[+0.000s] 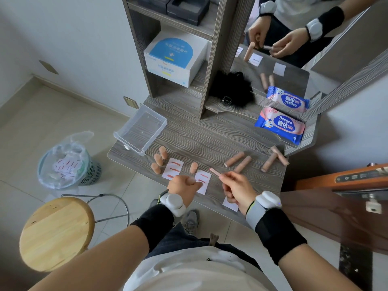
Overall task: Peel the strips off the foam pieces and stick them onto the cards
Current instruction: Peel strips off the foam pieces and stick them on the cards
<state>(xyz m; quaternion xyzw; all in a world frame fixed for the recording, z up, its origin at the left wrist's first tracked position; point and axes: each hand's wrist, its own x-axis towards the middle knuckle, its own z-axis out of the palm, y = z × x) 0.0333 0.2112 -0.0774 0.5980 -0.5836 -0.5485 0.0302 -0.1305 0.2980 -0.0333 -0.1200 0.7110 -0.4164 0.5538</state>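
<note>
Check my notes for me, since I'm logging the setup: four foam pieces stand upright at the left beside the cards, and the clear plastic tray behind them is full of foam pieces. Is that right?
Not quite. In the head view the clear plastic tray is empty, not full of foam pieces. The rest holds: four foam pieces stand upright at the left beside the cards.

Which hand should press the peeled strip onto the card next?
Right. The right hand pinches the pink strip just beside the card, while the left hand is fisted around a foam piece over the card's near end.
</note>
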